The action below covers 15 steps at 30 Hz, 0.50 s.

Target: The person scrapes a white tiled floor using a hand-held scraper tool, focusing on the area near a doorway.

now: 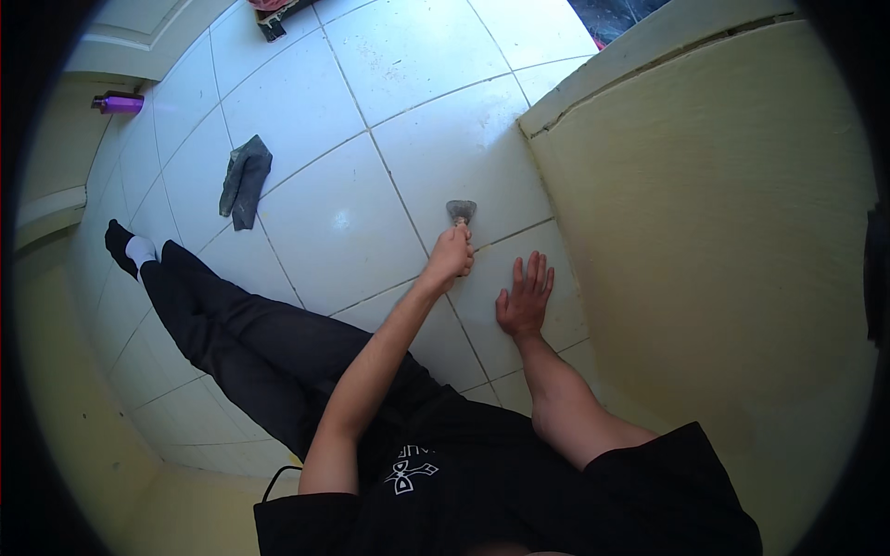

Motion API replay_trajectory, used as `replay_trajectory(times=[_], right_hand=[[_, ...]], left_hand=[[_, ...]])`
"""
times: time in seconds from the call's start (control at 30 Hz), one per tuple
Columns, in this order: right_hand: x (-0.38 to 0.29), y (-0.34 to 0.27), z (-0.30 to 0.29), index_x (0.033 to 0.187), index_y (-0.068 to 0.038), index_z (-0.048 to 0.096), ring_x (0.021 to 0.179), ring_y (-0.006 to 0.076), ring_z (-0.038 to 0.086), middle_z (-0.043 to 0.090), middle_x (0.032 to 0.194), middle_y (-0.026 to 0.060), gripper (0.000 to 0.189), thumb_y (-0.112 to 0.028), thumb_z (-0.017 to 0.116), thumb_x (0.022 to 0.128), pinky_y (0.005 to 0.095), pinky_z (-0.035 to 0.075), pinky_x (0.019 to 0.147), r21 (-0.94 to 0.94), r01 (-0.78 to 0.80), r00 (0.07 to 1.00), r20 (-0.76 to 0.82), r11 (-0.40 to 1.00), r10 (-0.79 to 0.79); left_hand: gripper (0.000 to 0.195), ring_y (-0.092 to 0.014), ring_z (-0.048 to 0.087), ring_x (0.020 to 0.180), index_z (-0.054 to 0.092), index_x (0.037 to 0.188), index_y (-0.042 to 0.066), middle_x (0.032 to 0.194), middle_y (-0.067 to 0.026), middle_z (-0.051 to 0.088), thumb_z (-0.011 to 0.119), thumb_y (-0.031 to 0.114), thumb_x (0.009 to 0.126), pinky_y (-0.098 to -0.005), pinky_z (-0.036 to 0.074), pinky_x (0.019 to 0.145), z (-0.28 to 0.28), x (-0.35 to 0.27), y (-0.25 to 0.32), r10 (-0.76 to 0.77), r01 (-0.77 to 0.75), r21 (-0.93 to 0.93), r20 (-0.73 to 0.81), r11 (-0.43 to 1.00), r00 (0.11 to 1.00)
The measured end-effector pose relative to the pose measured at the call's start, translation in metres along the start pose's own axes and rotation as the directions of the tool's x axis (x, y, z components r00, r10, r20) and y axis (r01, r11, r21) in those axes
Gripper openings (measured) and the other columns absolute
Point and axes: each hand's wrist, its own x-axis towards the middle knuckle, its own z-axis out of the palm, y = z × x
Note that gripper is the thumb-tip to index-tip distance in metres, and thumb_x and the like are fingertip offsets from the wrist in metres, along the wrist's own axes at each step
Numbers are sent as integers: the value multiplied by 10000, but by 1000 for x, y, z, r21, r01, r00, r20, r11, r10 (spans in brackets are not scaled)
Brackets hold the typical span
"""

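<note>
My left hand (pixel 450 256) grips the handle of a scraper (pixel 462 210), its fingers wrapped around it. The flared metal blade points away from me, over a white floor tile (pixel 452 167); whether it touches the tile cannot be told. Most of the handle is hidden in my fist. To the right, my right hand (pixel 526 299) lies palm down on the tiles near the foot of the wall, fingers stretched and thumb out, with nothing in it.
A wall (pixel 695 229) rises close on the right, ending at a corner. A crumpled dark grey cloth (pixel 247 182) lies left of the scraper. Beyond it lies a purple bottle (pixel 122 103). My legs (pixel 264 333) stretch left over the floor. A dark-edged object (pixel 273 28) is at the top.
</note>
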Motion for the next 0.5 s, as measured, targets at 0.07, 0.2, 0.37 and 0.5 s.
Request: replay_trajectory(times=[0.07, 0.2, 0.37, 0.5], right_hand=[[0, 1, -1, 1546, -33, 293, 1539, 436, 178, 207, 1639, 265, 804, -294, 568, 837, 630, 138, 1232, 10, -12, 1000, -12, 1000, 12], [0, 0, 0, 1547, -30, 293, 1538, 435, 182, 207, 1638, 267, 803, -294, 566, 839, 630, 139, 1231, 2, -8, 1000, -17, 1000, 8], [0, 1, 1, 1553, -36, 285, 1535, 436, 190, 213, 1637, 265, 809, -299, 567, 842, 631, 138, 1230, 18, 4, 1000, -29, 1000, -4], [-1, 1, 1, 1555, -39, 279, 1535, 435, 189, 214, 1637, 264, 814, -300, 570, 842, 632, 137, 1231, 21, -7, 1000, -21, 1000, 8]], left_hand=[[321, -55, 270, 478, 419, 927, 168, 634, 76, 327, 348, 423, 1108, -238, 196, 423, 21, -9, -10, 3, -10, -77, -93, 997, 996], [325, -54, 259, 469, 408, 920, 171, 624, 77, 319, 344, 427, 1109, -240, 190, 417, 29, -1, -6, 6, -21, -167, -90, 986, 996], [332, -54, 247, 463, 407, 902, 170, 622, 78, 304, 331, 415, 1114, -245, 182, 411, 47, 9, 6, 63, -106, -362, -128, 926, 990], [317, -52, 242, 465, 408, 912, 169, 621, 78, 301, 322, 395, 1117, -247, 180, 412, 47, -15, -29, 43, -73, -331, -99, 941, 994]])
